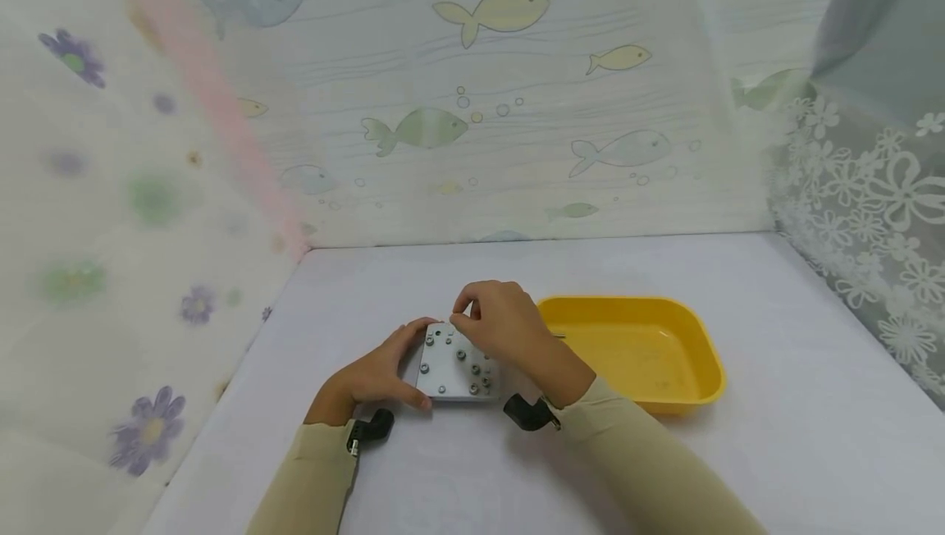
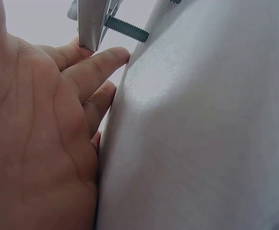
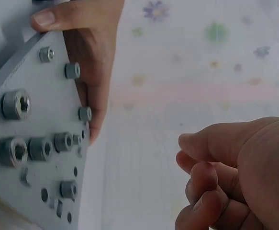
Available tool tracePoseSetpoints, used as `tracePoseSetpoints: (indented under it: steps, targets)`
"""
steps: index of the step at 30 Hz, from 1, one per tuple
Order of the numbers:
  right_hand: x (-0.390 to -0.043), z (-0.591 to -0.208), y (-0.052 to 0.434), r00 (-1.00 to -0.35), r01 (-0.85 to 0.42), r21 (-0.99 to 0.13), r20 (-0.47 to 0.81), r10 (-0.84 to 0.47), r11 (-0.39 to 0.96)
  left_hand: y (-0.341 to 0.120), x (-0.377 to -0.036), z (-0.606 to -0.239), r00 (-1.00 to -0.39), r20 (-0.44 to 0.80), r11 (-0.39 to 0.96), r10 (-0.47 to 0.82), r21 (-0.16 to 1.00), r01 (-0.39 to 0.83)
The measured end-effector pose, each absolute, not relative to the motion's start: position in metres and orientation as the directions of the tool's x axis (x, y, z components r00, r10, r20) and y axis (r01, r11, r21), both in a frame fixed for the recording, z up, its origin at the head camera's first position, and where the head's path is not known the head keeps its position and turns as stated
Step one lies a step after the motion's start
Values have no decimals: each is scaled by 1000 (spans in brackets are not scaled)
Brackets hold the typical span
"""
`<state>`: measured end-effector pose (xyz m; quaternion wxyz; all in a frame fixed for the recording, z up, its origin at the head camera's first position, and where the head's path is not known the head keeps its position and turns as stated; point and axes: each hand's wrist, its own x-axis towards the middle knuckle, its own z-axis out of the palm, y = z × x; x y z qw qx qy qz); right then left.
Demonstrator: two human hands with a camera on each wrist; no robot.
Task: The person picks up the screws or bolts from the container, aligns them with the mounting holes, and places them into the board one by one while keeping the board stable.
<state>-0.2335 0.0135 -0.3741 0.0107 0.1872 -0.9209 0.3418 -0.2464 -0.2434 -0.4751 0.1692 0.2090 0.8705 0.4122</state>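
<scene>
White surface [image 1: 421,469]: yellow tray [image 1: 635,354] nearer its right edge, metal plate [image 1: 443,377] nearer its left. Left hand [image 1: 378,372] grips plate's left side; right hand [image 1: 514,328], curled fingertips together near plate's far edge, nothing visible between. Seemingly working bolts [image 1: 461,354]; next calls for fine pinch.

You're in a curtained-off workspace — fish-print cloth [image 1: 517,133] ahead, flowered cloth [image 1: 118,223] left, lace [image 1: 878,223] right, around a white surface [image 1: 797,404] — whether at home, you can't tell.
</scene>
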Motion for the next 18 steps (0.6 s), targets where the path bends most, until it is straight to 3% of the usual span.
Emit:
tracePoseSetpoints:
  steps: [18]
  targets:
    - [-240,-363,42,-938,-325,-606,108,-330,726,-243,-248,-475,-847,-115,543,519,810,222]
